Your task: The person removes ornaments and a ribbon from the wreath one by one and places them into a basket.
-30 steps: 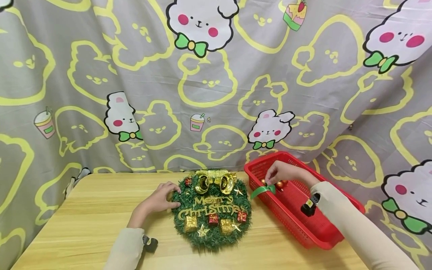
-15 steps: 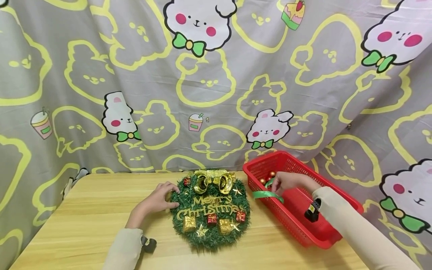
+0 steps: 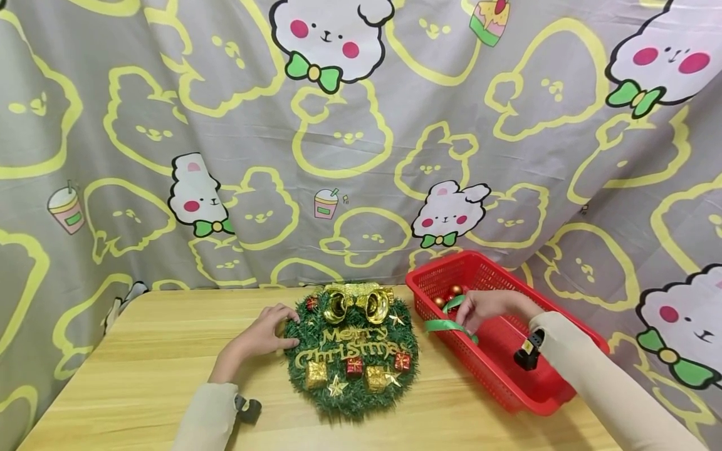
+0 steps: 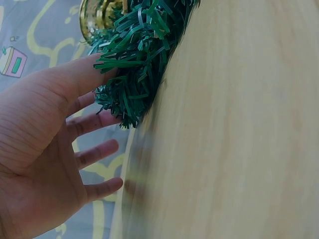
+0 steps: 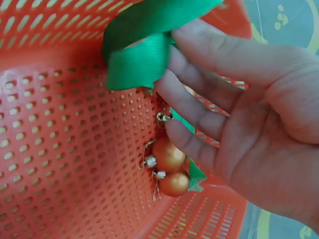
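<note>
A green Christmas wreath (image 3: pixel 352 401) with gold bells, small gift boxes and gold "Merry Christmas" lettering lies on the table. My left hand (image 3: pixel 267 332) rests at its left edge. In the left wrist view the thumb reaches into the green tinsel (image 4: pixel 137 59), the other fingers loosely extended and spread. Over the red basket, my right hand (image 3: pixel 482 305) pinches a green ribbon (image 5: pixel 139 64) between thumb and fingers. The ribbon curls, one end hanging past the basket's left rim. Below the fingers in the right wrist view are gold ball ornaments (image 5: pixel 168 154), with more green ribbon partly hidden behind them.
The red perforated basket (image 3: pixel 479 369) stands right of the wreath, slanting across the table. Its far left corner holds the ornaments. Behind the wooden table (image 3: pixel 169 351) hangs a grey patterned curtain (image 3: pixel 265 138).
My right hand moves slightly right and down inside the basket, drawing the green ribbon into a longer strip and uncovering ornaments in the corner. My left hand stays at the wreath.
</note>
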